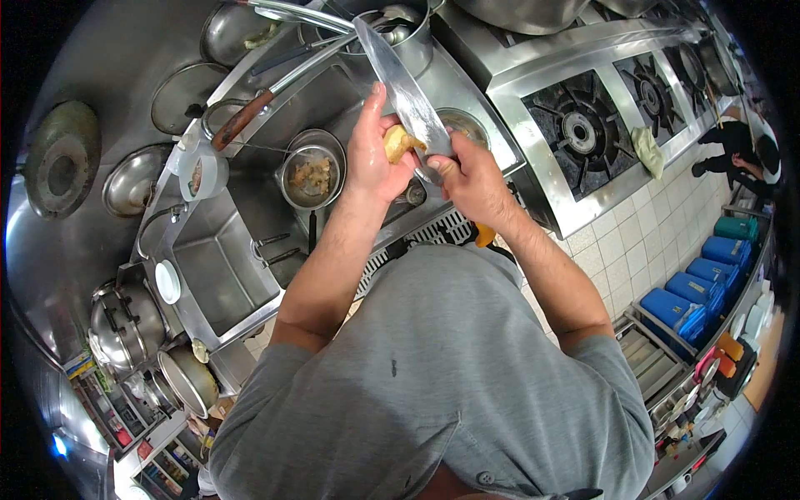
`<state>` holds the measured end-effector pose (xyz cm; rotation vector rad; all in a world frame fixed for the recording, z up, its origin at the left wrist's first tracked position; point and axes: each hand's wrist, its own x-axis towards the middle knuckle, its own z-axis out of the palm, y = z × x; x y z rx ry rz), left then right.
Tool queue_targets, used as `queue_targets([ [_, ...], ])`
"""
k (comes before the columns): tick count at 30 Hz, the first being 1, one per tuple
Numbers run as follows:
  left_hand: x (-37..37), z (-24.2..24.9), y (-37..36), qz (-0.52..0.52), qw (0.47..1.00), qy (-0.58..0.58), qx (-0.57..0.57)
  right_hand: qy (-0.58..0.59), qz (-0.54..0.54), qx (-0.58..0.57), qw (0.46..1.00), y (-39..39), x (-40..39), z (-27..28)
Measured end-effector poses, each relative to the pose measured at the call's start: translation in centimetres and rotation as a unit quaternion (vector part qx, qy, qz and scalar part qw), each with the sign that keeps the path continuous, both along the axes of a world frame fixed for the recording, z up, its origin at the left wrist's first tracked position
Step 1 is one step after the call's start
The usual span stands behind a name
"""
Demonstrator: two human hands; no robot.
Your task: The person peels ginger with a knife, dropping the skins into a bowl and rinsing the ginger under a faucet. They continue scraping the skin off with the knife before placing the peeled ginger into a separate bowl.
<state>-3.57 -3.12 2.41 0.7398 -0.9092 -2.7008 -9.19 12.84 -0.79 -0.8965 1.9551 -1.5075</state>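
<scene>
My left hand [375, 158] is closed around a knobby yellow piece of ginger [398, 143], its thumb raised along the side. A strip of brownish skin shows at the ginger's right end, by the blade. My right hand [477, 177] grips a large kitchen knife [404, 83], its wide blade slanting up and to the left, against or very close to the ginger. The fingers hide the knife's handle. Below and left of my hands, a metal pan [287, 179] in the sink holds brown scraps [312, 177].
A steel sink basin [218, 258] lies at left, with a white plastic container [204, 173] on its rim. A wooden-handled tool [242, 121] leans across the sink toward a tall pot [421, 54]. Gas burners [579, 129] stand at right. Another person [742, 154] is at far right, near blue bins [673, 312].
</scene>
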Motion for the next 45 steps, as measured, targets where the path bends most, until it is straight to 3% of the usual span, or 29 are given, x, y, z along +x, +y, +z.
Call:
queue_targets([
  [22, -1.0, -1.0, -0.6, 0.060, 0.987, -0.058, 0.137, -0.019, 0.055, 0.064, 0.996, 0.0, -1.4, 0.7],
  [28, -0.2, -1.0, -0.7, 0.013, 0.982, 0.009, 0.191, -0.003, -0.013, 0.015, 1.000, -0.2, -0.6, -0.9],
  [30, -0.3, -0.4, -0.4, 0.042, 0.978, 0.007, 0.204, 0.044, -0.041, 0.003, 0.998, -0.3, -0.4, -1.2],
  [34, -0.6, 0.2, 0.3, 0.069, 0.983, -0.009, 0.172, 0.004, -0.042, 0.041, 0.998, -0.3, -0.4, 0.2],
  [39, -0.6, -0.3, 0.6, 0.114, 0.978, -0.022, 0.175, 0.104, -0.101, 0.021, 0.989, -0.4, 0.5, 1.2],
  [42, -0.6, -0.1, 0.6, 0.154, 0.973, -0.052, 0.162, 0.096, -0.119, 0.046, 0.987, 0.1, 0.2, 1.8],
  [45, -0.2, -0.4, 0.6, 0.128, 0.977, -0.024, 0.169, 0.117, -0.121, 0.035, 0.985, 0.3, -0.3, 2.0],
])
